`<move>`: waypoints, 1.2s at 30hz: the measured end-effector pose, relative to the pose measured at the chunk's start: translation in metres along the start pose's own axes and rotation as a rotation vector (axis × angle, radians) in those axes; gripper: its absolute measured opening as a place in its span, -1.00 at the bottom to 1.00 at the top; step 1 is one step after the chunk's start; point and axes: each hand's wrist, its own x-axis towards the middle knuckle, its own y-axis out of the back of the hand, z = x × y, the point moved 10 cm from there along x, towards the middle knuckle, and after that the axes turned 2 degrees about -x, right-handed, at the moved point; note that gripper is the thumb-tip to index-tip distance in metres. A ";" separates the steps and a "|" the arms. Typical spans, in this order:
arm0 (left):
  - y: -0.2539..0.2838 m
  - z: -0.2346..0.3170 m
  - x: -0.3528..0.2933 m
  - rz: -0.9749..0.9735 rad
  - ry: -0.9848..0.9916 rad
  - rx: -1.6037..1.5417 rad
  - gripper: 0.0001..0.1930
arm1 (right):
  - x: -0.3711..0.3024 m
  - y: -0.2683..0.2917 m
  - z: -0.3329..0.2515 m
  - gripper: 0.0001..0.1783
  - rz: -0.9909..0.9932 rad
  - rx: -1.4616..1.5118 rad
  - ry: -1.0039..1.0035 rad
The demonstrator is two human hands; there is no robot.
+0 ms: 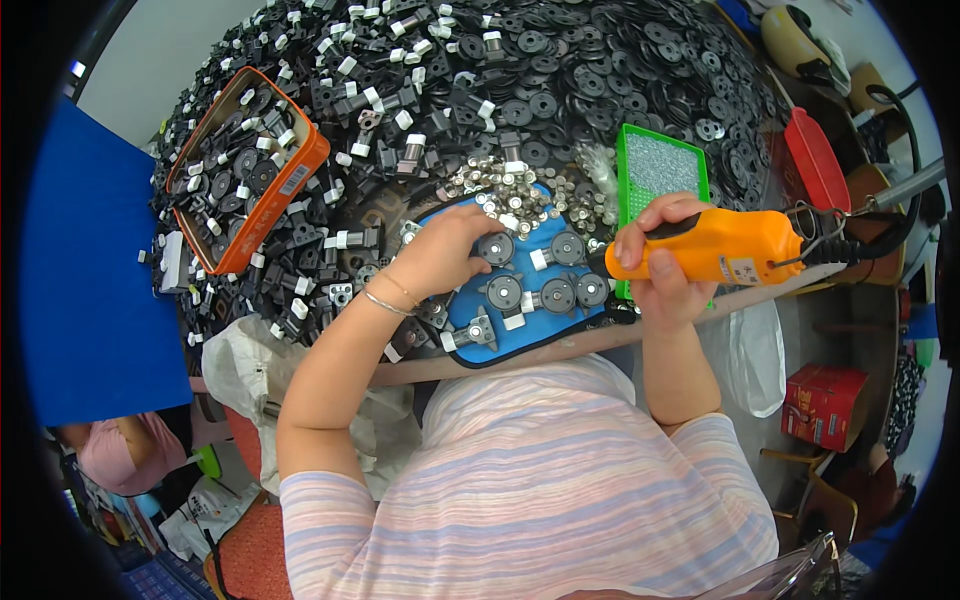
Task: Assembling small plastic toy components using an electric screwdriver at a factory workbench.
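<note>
My right hand (665, 262) is wrapped round an orange electric screwdriver (735, 247), which lies level and hangs from a metal hook and a coiled cord. Its dark tip points left, close to the black parts on a blue mat (467, 353). My left hand (440, 250) is curled at the mat's left side, thumb and fingers closed about a black disc-topped part (495, 249). Several similar parts with round discs and white blocks, such as a disc-topped assembly (503, 292), stand nearby on the mat. Small silver metal pieces (515, 200) are heaped at its far edge.
A large pile of black discs (640, 60) and black-and-white parts (400, 100) covers the table. An orange bin (310, 160) of parts sits left. A green tray (622, 180) holds small silver screws. At right are a red scoop-shaped tray (815, 155) and a red carton (825, 405).
</note>
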 end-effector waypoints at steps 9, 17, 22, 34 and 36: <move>0.000 0.003 0.003 0.022 -0.042 0.041 -0.58 | 0.002 -0.005 0.004 -0.62 -0.006 0.030 -0.010; 0.004 -0.001 -0.001 0.039 -0.017 -0.020 -0.57 | 0.003 -0.007 0.003 -0.63 -0.010 0.029 -0.005; 0.004 -0.002 -0.002 0.039 -0.023 -0.013 -0.57 | 0.002 -0.006 0.003 -0.63 -0.016 0.023 -0.006; 0.002 -0.004 -0.001 0.046 -0.003 0.003 -0.57 | 0.001 -0.005 0.005 -0.64 -0.010 0.017 -0.013; 0.002 -0.004 -0.001 0.039 0.002 -0.005 -0.57 | 0.001 -0.005 0.004 -0.64 -0.011 0.010 -0.009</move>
